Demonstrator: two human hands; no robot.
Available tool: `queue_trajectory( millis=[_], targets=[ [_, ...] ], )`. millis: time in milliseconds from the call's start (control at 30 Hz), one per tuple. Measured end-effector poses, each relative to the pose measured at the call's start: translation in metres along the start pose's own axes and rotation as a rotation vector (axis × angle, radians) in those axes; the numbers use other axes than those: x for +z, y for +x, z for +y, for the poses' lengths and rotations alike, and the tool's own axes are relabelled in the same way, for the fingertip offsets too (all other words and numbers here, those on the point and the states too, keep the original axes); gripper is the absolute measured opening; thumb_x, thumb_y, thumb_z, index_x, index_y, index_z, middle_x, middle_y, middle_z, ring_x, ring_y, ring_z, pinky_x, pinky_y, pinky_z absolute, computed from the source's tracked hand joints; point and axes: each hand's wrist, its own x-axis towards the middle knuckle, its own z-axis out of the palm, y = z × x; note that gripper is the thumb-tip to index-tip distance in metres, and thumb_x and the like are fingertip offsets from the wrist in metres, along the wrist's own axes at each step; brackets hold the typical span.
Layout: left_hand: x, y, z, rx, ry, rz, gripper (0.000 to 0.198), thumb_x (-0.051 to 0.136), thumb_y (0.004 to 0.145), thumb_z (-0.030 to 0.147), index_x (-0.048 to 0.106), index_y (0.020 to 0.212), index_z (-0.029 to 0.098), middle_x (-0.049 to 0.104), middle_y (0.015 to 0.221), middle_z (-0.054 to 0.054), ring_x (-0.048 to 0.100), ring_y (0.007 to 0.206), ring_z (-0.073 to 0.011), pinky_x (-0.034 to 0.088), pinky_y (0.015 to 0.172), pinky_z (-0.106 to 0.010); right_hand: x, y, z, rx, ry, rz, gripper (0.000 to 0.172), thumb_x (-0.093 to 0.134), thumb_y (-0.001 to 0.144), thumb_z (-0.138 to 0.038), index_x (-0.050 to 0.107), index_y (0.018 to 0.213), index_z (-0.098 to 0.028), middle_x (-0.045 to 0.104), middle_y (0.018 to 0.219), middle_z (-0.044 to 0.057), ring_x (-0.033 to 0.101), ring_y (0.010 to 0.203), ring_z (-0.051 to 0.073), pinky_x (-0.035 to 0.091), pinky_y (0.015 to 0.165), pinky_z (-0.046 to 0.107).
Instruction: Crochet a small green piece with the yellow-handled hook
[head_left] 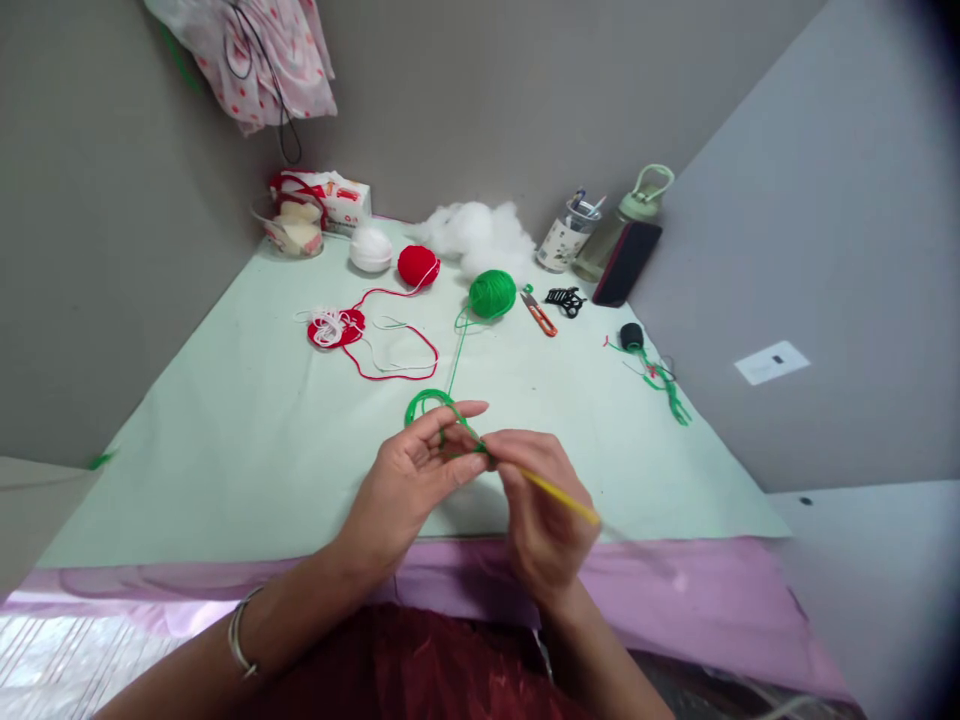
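My left hand pinches a small green crochet piece with a looped green strand over the forefinger. My right hand is closed on a yellow crochet hook, its tip at the green work between both hands. The green yarn runs up the pale green table cover to a green yarn ball.
A red yarn ball, a white ball, a red-and-white crochet piece, white stuffing, orange snips, a black clip, a pen cup, a bottle, a tissue box and green scraps lie beyond.
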Motion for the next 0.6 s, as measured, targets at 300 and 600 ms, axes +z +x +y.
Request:
queue_trajectory(
  millis=[300,600],
  targets=[
    [-0.006,0.008,0.005,-0.128,-0.207,-0.006,0.021,0.088,0.081,0.023,0.086,0.101,0.020,0.071,0.106,-0.003,0.067,0.098,-0.0166,0.053,0.102,-0.033,-0.010,0.007,-0.002,0.212,0.246,0.059,0.025,0.060,0.105,-0.014,0.081,0.109,-0.028,0.073,0.087,0.001,0.068,0.073,0.014,0.058,0.069,0.030],
    [-0.006,0.001,0.001,-0.039,-0.020,-0.099,0.032,0.089,0.083,0.025,0.081,0.114,0.024,0.077,0.095,-0.002,0.069,0.092,-0.0167,0.050,0.096,-0.033,-0.003,0.006,0.002,0.351,0.446,0.010,0.018,0.066,0.104,-0.024,0.083,0.106,-0.029,0.078,0.096,0.002,0.069,0.075,0.013,0.058,0.071,0.028]
  ],
)
